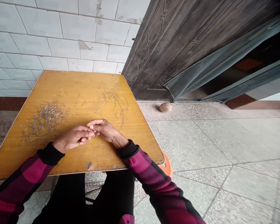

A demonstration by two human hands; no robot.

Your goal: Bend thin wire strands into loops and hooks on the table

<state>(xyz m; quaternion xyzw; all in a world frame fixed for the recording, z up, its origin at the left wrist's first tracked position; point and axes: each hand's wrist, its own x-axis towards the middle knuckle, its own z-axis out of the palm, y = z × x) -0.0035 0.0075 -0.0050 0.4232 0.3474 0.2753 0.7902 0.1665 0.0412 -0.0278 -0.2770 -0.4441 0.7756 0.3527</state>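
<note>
Over the front middle of a worn wooden table (79,84), my left hand (73,138) and my right hand (105,129) meet fingertip to fingertip. Both pinch a thin wire ring (95,141), which hangs in a loop just below the fingers. On the table's left side lies a pile of several wire rings (45,119). A few bent wire pieces (115,102) lie apart on the right side, beyond my right hand. My sleeves are pink and black check with black cuffs.
A white tiled wall (60,37) stands behind the table. To the right leans a dark metal door (177,46). On the stone floor by the door lies a small round object (165,107). Something orange (167,165) shows under the table's right front corner.
</note>
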